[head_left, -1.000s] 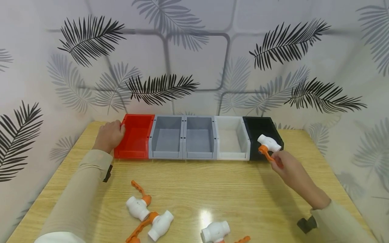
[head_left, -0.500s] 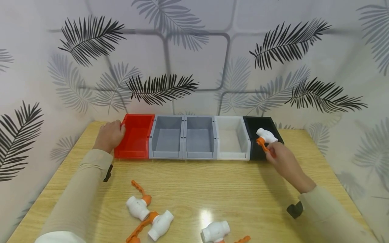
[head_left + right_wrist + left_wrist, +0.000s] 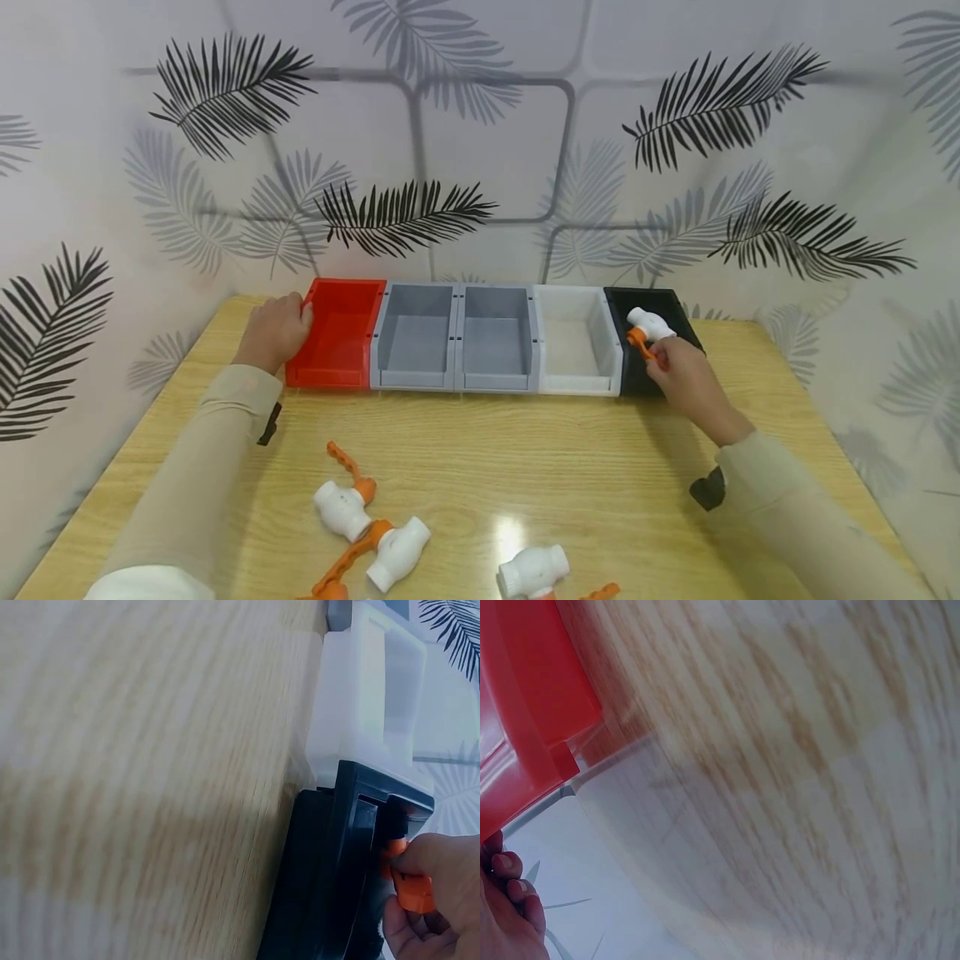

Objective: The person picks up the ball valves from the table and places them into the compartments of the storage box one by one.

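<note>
My right hand (image 3: 686, 371) pinches the orange handle of a white ball valve (image 3: 651, 323) over the black bin (image 3: 637, 379). In the right wrist view the fingers and thumb hold the orange handle (image 3: 412, 891) at the bin's opening, and the white body is mostly hidden. My left hand (image 3: 276, 332) grips the left side of the red bin (image 3: 327, 377), its thumb over the rim. Curled fingers (image 3: 516, 889) show beside the red bin wall in the left wrist view.
Two grey bins (image 3: 416, 380) (image 3: 497, 382) and a white bin (image 3: 576, 384) stand in the row between red and black. More ball valves (image 3: 341, 510) (image 3: 399, 553) (image 3: 534, 571) lie on the wooden table (image 3: 517, 458) near its front. A patterned wall (image 3: 480, 150) rises behind.
My right hand has moved forward and slightly left, carrying the ball valve farther over the black bin. The left hand keeps its place at the red bin.
</note>
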Demonstrator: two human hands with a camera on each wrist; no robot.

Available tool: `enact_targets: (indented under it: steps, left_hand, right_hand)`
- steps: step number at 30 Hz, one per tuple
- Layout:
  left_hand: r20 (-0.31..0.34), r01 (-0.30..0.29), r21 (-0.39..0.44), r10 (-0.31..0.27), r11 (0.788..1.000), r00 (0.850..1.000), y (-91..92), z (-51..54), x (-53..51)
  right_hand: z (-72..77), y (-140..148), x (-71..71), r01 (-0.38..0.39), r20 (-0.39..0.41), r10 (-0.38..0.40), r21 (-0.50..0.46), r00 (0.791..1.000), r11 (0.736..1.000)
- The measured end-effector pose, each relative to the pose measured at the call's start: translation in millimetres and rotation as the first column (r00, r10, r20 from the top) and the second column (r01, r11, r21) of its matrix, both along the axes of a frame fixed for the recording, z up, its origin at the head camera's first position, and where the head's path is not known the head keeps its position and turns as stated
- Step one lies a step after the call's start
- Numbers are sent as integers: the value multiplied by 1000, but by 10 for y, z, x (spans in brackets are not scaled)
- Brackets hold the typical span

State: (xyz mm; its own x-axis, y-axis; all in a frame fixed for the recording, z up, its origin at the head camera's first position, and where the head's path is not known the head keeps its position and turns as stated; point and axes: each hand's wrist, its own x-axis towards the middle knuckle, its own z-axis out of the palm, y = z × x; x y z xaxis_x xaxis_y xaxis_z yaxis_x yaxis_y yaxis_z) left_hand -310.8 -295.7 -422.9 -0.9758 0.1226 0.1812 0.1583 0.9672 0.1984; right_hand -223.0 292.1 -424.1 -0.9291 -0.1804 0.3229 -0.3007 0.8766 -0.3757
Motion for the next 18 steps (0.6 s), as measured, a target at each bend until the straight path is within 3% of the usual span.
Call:
enact_targets:
  steps: [18]
  left_hand:
    - [9,-15,5,15,1000,1000,3,-35,-29]
  right_hand:
    - [-144,-68,-253,40,102,-41,12,994,999]
